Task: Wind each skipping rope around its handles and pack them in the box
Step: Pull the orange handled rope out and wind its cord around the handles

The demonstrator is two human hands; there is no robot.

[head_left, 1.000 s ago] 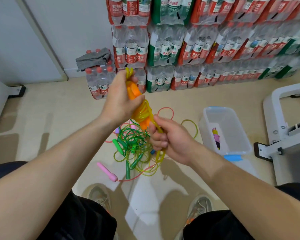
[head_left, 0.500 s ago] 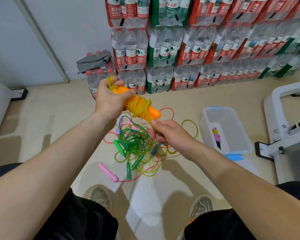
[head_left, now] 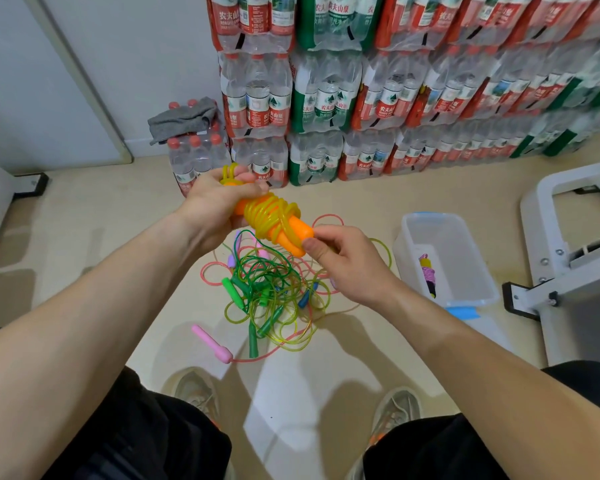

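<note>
My left hand (head_left: 215,206) grips the upper ends of two orange handles (head_left: 290,235) of a skipping rope, with the yellow rope (head_left: 269,214) coiled several times around their middle. My right hand (head_left: 347,265) pinches the lower tips of the handles. The bundle lies tilted, down to the right, above a tangled pile of ropes (head_left: 274,292) on the floor: green, yellow and pink ones, with a pink handle (head_left: 212,342) at the left. The clear plastic box (head_left: 465,299) stands on the floor to the right and holds one wound rope (head_left: 426,273).
Stacked packs of water bottles (head_left: 361,98) line the wall behind. A grey cloth (head_left: 184,119) lies on a low pack at the left. A white metal frame (head_left: 575,258) stands at the right. My two shoes (head_left: 196,393) are at the bottom.
The orange bundle went from nearly upright to tilted and lower. My right hand let go of the rope below and moved up onto the handle tips. More turns sit on the handles.
</note>
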